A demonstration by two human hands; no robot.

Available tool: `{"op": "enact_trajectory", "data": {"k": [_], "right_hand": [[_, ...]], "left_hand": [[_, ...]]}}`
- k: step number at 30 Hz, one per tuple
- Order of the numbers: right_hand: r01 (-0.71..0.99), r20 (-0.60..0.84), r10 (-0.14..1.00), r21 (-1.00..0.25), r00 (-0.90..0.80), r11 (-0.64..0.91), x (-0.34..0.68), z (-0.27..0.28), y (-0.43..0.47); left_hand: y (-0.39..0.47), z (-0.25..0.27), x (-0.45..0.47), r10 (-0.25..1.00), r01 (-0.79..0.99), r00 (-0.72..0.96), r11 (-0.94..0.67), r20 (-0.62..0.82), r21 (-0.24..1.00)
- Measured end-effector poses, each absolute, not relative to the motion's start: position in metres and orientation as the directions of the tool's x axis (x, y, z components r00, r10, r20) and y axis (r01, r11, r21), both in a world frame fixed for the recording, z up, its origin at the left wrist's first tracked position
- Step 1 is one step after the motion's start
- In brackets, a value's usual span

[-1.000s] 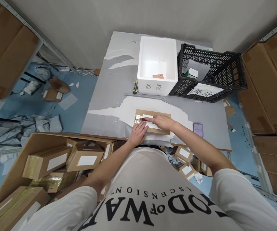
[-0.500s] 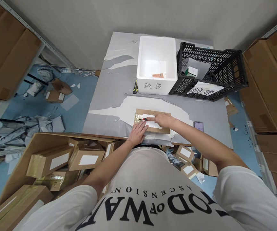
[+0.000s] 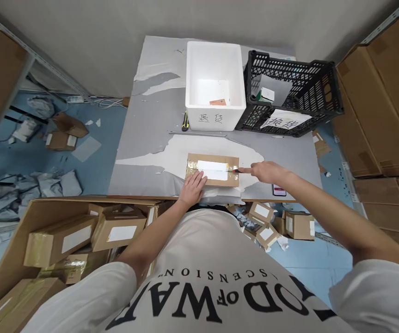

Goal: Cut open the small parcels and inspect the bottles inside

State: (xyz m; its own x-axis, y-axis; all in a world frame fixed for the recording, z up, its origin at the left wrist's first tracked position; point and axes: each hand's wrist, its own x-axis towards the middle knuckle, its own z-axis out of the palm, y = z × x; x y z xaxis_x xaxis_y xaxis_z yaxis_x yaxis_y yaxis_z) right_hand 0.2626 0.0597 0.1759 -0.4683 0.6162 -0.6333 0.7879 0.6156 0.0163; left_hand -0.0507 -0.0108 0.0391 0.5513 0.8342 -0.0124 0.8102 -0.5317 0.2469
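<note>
Right hand [image 3: 267,172] and its red-tipped cutter [image 3: 236,171] have slid away from left hand [image 3: 193,186], to right end of carton [image 3: 216,157]. Thin line [image 3: 216,171] now shows across label [image 3: 213,165] between hands. Phone [image 3: 279,190] by right wrist: purple screen now red-and-white.

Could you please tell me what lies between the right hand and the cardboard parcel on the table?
The head view shows a red-and-black tool there, held in the right hand, its front over the right end of the cardboard parcel.

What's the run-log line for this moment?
left hand: resting on carton, left part; right hand: holding red-and-black tool at carton's right end; label: lengthwise line
</note>
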Motion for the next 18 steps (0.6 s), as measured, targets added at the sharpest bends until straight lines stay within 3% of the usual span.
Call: {"op": "enact_trajectory", "data": {"k": [11,15,18], "right_hand": [[0.831,-0.549,0.686,-0.028,-0.477,0.556,0.313,0.166,0.033],[0.862,-0.406,0.761,-0.198,-0.506,0.467,0.343,0.171,0.023],[0.869,-0.257,0.879,-0.410,-0.401,0.276,0.364,0.166,0.009]], "left_hand": [[-0.013,0.046,-0.045,0.834,0.822,0.550,-0.528,-0.053,0.213],[-0.012,0.054,-0.041,0.842,0.830,0.535,-0.509,-0.069,0.230],[-0.005,0.063,-0.036,0.856,0.844,0.509,-0.476,-0.089,0.247]]}}
